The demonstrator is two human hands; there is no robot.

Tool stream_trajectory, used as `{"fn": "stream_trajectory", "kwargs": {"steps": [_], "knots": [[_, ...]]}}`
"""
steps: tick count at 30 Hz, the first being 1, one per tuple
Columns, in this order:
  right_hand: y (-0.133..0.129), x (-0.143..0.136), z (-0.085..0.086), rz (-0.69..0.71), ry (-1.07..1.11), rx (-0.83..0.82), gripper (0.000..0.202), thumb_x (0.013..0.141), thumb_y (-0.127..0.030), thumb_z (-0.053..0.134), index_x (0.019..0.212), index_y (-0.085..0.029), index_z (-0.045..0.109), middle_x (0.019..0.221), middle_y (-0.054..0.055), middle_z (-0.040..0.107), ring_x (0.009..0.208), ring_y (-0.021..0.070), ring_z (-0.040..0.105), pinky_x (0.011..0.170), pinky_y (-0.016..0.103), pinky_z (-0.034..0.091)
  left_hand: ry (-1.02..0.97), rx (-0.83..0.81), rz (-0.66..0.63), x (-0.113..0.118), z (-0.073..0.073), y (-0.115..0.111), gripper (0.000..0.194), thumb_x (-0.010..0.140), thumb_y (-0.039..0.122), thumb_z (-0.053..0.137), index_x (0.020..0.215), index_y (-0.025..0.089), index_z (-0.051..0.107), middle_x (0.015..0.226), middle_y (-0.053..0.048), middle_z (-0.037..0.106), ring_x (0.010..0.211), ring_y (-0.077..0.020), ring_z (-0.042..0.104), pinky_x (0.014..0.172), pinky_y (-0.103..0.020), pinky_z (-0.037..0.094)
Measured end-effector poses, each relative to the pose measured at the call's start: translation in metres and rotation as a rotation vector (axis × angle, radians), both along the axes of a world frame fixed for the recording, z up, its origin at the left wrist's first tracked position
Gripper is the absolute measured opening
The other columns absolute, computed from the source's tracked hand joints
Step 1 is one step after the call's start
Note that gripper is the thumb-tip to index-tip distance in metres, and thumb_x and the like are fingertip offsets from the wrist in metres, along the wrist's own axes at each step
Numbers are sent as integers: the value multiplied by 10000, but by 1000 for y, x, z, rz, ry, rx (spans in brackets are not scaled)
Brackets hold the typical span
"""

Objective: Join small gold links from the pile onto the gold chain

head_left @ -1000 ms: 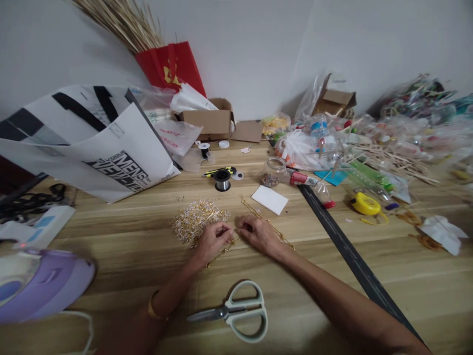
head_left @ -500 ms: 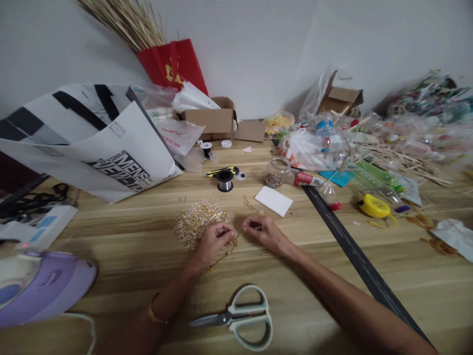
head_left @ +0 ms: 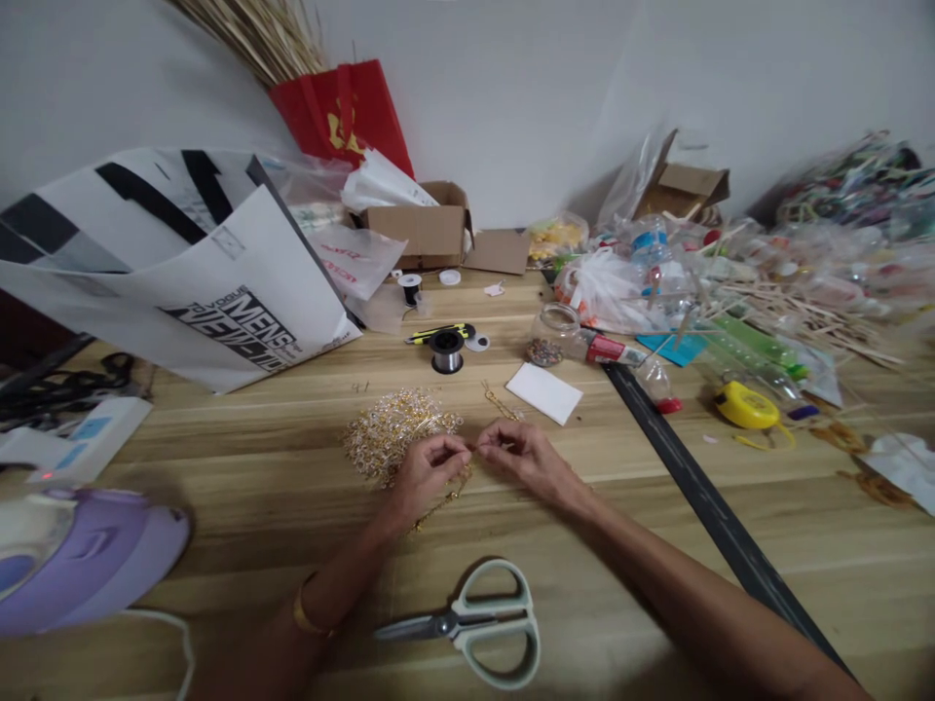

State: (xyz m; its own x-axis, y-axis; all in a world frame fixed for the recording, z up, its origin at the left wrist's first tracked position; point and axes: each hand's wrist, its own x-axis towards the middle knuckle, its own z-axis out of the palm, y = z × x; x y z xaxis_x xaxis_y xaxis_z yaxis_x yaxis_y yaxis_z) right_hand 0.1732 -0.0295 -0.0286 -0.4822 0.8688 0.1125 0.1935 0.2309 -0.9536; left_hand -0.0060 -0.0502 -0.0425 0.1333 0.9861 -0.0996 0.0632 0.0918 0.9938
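My left hand [head_left: 432, 469] is pinched at the fingertips, with a thin gold chain [head_left: 442, 503] trailing from under it towards the wrist. Close beside it, almost fingertip to fingertip, my right hand [head_left: 524, 456] is closed in a pinch too; whatever is between its fingers is too small to make out. Behind the left hand lies a heap of gold and clear beads [head_left: 394, 428]. A short piece of gold chain [head_left: 501, 400] rests on the table beyond the right hand. Nearer to me are scissors [head_left: 467, 623] with pale handles, their blades pointing left.
A spool of wire [head_left: 446, 350], a yellow-and-black cutter [head_left: 424, 337], a jar of beads [head_left: 547, 336] and a white card [head_left: 544, 392] stand beyond my hands. A purple iron [head_left: 102, 555] is at left, a yellow tape measure [head_left: 746, 404] at right. Plastic bottles crowd the back right.
My two hands have come closer, their fingertips now nearly meeting. The right fingers have shifted slightly left and up. The view has moved a little; the table things lie as before.
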Motion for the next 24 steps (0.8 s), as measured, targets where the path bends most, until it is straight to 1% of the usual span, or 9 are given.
{"fn": "stream_trajectory", "kwargs": {"steps": [4,9,11,16,20,24], "knots": [[-1,-1,1,-1,-13,-3,173,824,-304,558,803,-144,617,720,7,580,674,116,492,604,223,358,-1,-51,-64,2,0,-1,168,663,281,658,664,121,606,535,10,567,495,-92,508,512,-218,414],[-4,-3,6,-2,14,-30,179,816,-313,566,782,-144,611,713,4,582,660,110,494,605,224,362,18,-65,-126,1,0,-3,167,661,275,662,672,117,609,509,26,537,459,-77,473,468,-203,376],[-5,-4,7,1,33,-48,190,818,-323,563,775,-143,604,695,-1,571,645,105,488,591,218,361,13,-76,-130,2,1,-3,171,657,279,664,669,117,612,490,36,515,438,-69,448,443,-194,350],[-6,-6,6,-10,134,-111,220,818,-364,569,774,-149,577,651,-14,543,578,88,467,523,199,360,-3,-81,-128,2,3,-4,200,642,306,674,669,115,618,485,38,507,429,-67,441,432,-192,334],[-2,-5,3,-62,203,-169,267,795,-420,591,763,-157,570,595,-17,542,513,88,466,471,199,386,-5,-90,-121,1,5,-4,223,624,327,689,639,117,617,476,36,510,414,-63,429,427,-193,328],[1,-5,3,-89,252,-236,302,756,-458,621,754,-160,572,610,-11,554,534,96,500,465,198,428,-16,-116,-132,0,6,-4,234,624,342,698,634,120,624,500,27,532,420,-62,439,430,-195,330]]}}
